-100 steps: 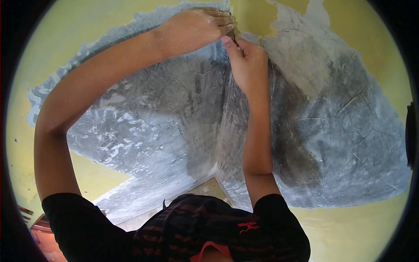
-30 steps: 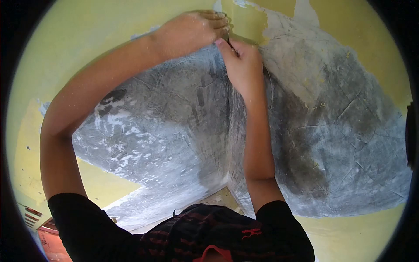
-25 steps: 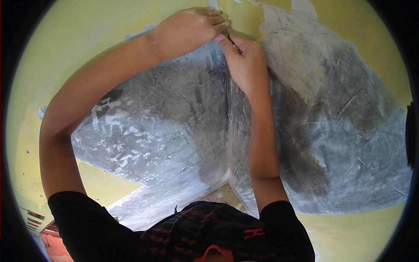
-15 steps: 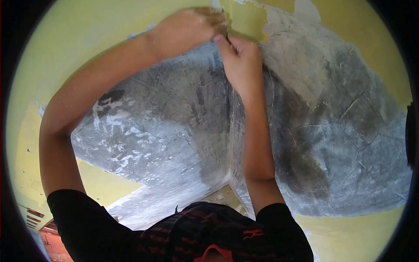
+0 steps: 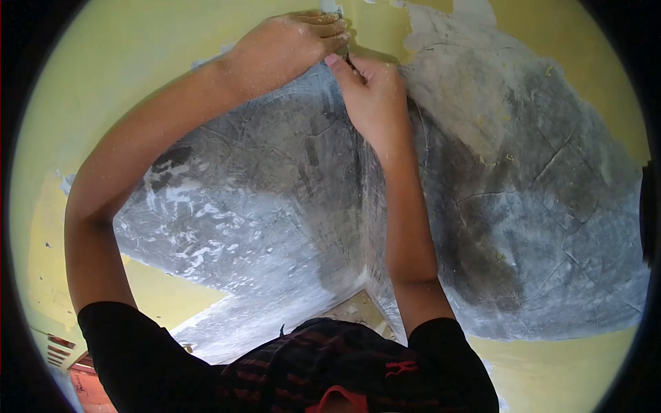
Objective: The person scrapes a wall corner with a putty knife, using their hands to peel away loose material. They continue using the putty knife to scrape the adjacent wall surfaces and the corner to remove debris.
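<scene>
My left hand (image 5: 303,41) is at the top, its dust-flecked fingers folded round a thin scraper (image 5: 348,54) against the wall. The scraper is mostly hidden; only a dark sliver shows between my hands. Just below and to the right, my right hand (image 5: 375,89) grips the lower part of it, thumb laid along it and fingers curled. Both hands are close together at the upper edge of the bare grey plaster (image 5: 275,158), where yellow paint (image 5: 375,31) begins.
Two walls meet at a corner (image 5: 363,227) running down the middle. More bare grey plaster (image 5: 537,179) with cracks covers the right wall, edged by ragged paint. The floor (image 5: 361,310) shows low at the corner. A reddish-orange surface (image 5: 96,389) is at lower left.
Both hands have shifted slightly to the left together, keeping their hold. The left fingers, blurred before, now show sharply.
</scene>
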